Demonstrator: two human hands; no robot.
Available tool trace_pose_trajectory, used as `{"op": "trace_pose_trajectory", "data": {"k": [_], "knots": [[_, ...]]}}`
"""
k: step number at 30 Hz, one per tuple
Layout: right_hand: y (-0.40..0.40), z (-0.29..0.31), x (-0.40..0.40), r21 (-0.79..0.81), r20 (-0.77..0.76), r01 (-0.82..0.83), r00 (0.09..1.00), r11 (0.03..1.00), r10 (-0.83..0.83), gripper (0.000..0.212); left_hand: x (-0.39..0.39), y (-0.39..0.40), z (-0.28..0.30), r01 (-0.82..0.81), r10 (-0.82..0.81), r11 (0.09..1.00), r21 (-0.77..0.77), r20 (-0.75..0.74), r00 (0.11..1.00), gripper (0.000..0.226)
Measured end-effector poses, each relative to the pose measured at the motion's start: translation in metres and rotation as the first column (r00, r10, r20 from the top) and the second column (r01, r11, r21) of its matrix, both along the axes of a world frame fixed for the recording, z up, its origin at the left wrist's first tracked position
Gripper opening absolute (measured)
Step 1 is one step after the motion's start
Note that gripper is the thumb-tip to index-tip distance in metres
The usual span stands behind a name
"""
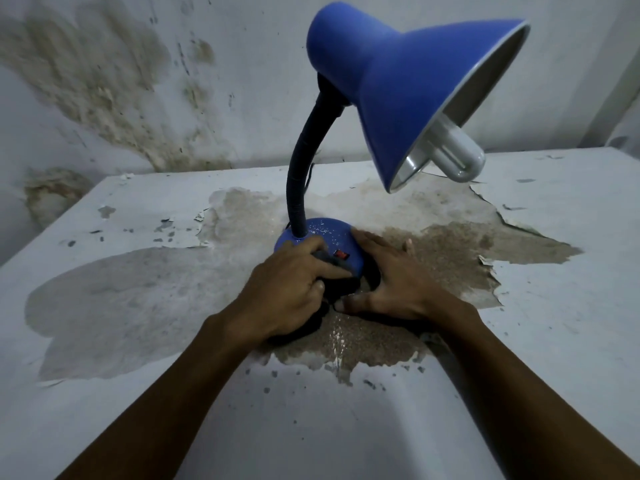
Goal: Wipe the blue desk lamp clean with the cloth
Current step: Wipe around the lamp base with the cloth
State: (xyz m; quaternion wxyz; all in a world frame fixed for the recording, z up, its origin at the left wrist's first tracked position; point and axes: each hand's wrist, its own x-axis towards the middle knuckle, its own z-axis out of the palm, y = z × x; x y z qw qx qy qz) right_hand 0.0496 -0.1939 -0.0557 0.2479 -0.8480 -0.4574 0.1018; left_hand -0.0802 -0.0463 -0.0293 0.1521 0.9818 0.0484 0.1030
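- We see the blue desk lamp (408, 95) standing on a white table (568, 265) whose coating has peeled away in broad patches, baring a rough, speckled brown-grey layer beneath.
- Its shade is a smooth, matte blue cone that flares to a wide round rim with a pale, shiny lining; it tilts down toward our right.
- Inside the shade sits a white tubular bulb (457, 157), its rounded end poking out past the rim.
- A black, ribbed flexible neck (304, 161) curves up from the base to the shade.
- The lamp base (329, 233) is a low blue dome, flecked with pale specks on top, with a small red switch (341, 254) on its near side.
- Our left hand (291, 289) has its fingers curled over a dark cloth (341, 282), pressing it against the near edge of the base just beside the switch; the cloth looks soft and bunched, trailing down under the hand onto the table.
- Our right hand (391, 282) lies with fingers spread and mostly straight, resting against the right side of the base and on the bare patch of table; it grips nothing, and its thumb reaches toward the cloth.
- Behind the table, the wall (104, 81) is pale and stained, with flaking, brownish blotches of rough texture.
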Motion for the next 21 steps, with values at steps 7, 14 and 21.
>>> {"op": "trace_pose_trajectory", "data": {"k": [7,14,21], "knots": [[-0.001,0.002,-0.002,-0.016,-0.018,-0.017,1.000,1.000,0.017,0.122,-0.002,-0.005,0.000,-0.071,0.073,0.991,0.115,-0.014,0.997,0.053],[-0.003,0.003,0.003,-0.055,-0.047,-0.062,0.997,0.997,0.059,0.124,-0.005,-0.004,0.004,-0.043,0.029,0.982,0.183,0.080,0.996,0.052],[-0.004,0.002,0.002,-0.034,-0.064,-0.059,0.996,0.998,0.057,0.126,-0.008,-0.006,0.005,0.019,-0.045,0.970,0.243,0.099,0.994,0.046]]}}
